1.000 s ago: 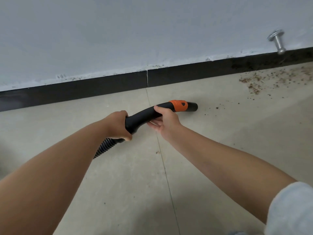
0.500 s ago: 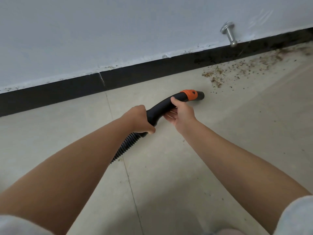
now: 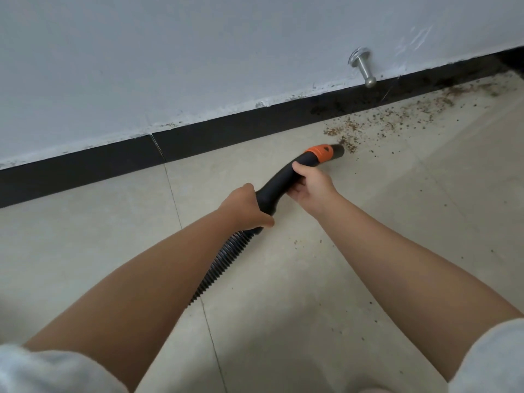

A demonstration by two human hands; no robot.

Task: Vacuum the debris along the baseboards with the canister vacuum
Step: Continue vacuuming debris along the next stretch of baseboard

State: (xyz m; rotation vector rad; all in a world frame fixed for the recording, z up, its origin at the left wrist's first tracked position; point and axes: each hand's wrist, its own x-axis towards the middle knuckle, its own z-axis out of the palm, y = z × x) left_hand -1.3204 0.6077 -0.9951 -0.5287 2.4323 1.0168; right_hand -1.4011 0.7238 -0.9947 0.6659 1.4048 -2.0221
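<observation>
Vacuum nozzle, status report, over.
Both hands, left and right, grip nozzle. Tip at debris edge. Doorstop ahead on wall.

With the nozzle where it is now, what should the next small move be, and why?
Probably push the nozzle a little further right along the baseboard into the debris. Its tip sits only at the near edge of the scatter, and most crumbs lie beyond it toward the doorstop. Both the left hand and right hand grip the handle, so a steady slide looks feasible.
</observation>
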